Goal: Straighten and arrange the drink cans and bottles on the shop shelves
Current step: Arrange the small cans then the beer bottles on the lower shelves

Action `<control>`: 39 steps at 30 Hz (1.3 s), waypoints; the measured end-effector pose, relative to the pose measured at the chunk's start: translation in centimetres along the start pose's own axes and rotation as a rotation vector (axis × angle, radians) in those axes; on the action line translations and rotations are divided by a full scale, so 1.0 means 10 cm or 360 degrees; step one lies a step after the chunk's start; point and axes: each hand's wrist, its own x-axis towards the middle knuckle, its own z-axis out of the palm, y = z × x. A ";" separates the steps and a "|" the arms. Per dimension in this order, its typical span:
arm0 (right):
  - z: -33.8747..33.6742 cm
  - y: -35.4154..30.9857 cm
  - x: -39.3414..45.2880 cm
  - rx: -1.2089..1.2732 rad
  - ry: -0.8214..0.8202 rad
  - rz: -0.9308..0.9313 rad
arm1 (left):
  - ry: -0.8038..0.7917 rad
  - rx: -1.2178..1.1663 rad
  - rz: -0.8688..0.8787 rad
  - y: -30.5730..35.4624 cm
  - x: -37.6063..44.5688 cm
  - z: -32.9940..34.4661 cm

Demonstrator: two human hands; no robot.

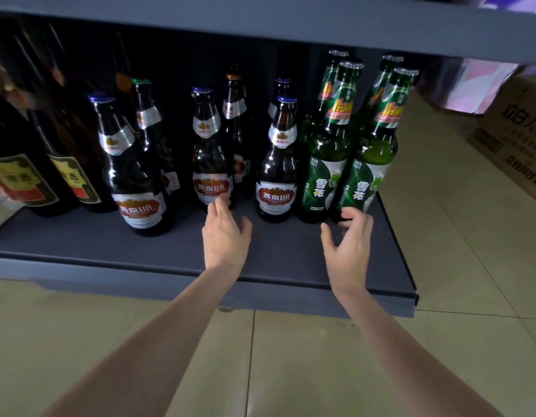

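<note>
Two bare hands reaching onto a dark grey shelf (pixel 80 245) low in a shop unit, above a pale tiled floor (pixel 291 356). Left hand (pixel 224 236) flat and loosely spread, palm down, fingertips touching the base of the middle brown bottle (pixel 211 164), which stands upright with a red and white label. Right hand (pixel 349 245) open and curved, thumb apart from the fingers, fingertips at the foot of the near right green bottle (pixel 372 155); gripping nothing, whether actually touching the glass cannot be told.

Another brown bottle (pixel 277 167) between the two hands, upright, just left of the near left green bottle (pixel 325 152). Two green bottles in front, touching side by side at the right end of the shelf, with two more green necks right behind them. Further brown bottles behind the front ones, in a loose second row.

To the left, a brown bottle with a blue cap (pixel 131 164) standing nearer the shelf edge than the rest, out of line. Far left, dark bottles with yellow and red labels (pixel 71 176), partly blurred.

Cardboard box (pixel 513 139) on the floor to the right of the shelf, printed with dark characters.
</note>
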 end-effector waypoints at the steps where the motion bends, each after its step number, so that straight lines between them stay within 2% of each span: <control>1: 0.04 -0.08 -0.03 0.0021 -0.0091 -0.0093 | 0.0082 -0.0016 -0.0008 -0.07 0.01 -0.13; 5: 0.38 -0.59 -0.06 0.0125 -0.0515 -0.0197 | 0.0381 -0.0057 -0.0117 -0.34 -0.01 -0.56; 9: 0.82 -1.09 -0.08 0.0230 -0.0659 -0.0129 | 0.0546 -0.0174 -0.0550 -0.51 0.00 -0.84; 14: 1.29 -1.53 0.05 0.0312 -0.0528 0.0240 | 0.0301 -0.0481 -0.0630 -0.73 0.14 -0.96; 16: 1.37 -1.56 0.11 0.0241 -0.0511 0.0332 | 0.0290 -0.0542 -0.0634 -0.75 0.18 -0.94; 23: 1.32 -1.48 0.04 0.0052 -0.0358 0.0337 | 0.0418 -0.0466 -0.0799 -0.75 0.13 -0.83; 39: 1.23 -1.45 0.05 0.0021 -0.0295 0.0343 | 0.0422 -0.0452 -0.0791 -0.68 0.05 -0.80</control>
